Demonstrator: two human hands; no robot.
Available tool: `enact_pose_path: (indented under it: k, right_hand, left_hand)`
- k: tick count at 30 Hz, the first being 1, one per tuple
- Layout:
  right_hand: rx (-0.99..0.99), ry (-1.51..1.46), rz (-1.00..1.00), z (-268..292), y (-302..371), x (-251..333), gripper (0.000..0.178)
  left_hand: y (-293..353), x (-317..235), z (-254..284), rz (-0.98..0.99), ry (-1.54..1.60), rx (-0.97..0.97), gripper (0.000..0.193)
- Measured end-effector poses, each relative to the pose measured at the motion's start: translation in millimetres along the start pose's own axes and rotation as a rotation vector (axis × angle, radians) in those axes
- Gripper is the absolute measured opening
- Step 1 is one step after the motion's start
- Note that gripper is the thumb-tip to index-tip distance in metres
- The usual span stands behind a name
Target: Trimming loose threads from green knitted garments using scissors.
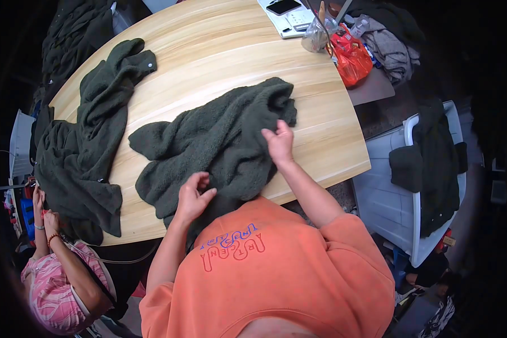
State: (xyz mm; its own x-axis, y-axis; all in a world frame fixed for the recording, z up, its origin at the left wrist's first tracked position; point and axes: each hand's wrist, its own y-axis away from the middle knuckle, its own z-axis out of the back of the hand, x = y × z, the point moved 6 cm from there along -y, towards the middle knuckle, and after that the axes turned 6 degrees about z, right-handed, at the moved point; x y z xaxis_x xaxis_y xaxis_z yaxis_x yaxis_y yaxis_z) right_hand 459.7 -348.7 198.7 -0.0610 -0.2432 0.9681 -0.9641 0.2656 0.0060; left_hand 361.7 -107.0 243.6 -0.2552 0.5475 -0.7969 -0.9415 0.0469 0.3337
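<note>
A dark green fleecy garment (pixel 214 141) lies bunched on the table before me, one edge hanging toward my body. Over its near edge is my left hand (pixel 194 196), thumb spread from the slightly bent fingers, with nothing in its grasp. At the garment's right side is my right hand (pixel 280 142), thumb and fingers apart, against or just above the cloth; contact is hard to make out. A second dark green garment (pixel 98 124) with a pale button is spread along the table's left side.
The wooden table (pixel 180 56) carries papers with a phone (pixel 283 7) at its far right. Close by are a clear cup (pixel 314 39) and a red plastic bag (pixel 350 56). Right of me stands a white bin (pixel 386 191) with dark garments over its rim. A co-worker in pink (pixel 67 281) works at left.
</note>
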Motion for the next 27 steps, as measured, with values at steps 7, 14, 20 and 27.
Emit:
enact_pose_path:
  k: [7,14,20,27]
  right_hand:
    - [0.772,0.203,0.023,-85,71,57,0.034]
    - [-0.205,0.504,-0.012,68,-19,4,0.050]
    - [-0.083,1.020,-0.251,85,-49,-22,0.051]
    - [-0.166,0.410,0.434,67,-18,18,0.021]
  left_hand:
    - [-33,-46,-31,0.065,0.949,0.036,0.015]
    - [-19,-42,35,0.052,1.064,-0.180,0.025]
    - [3,-47,98,-0.119,0.858,-0.299,0.021]
    - [45,-3,218,-0.105,1.017,-0.794,0.025]
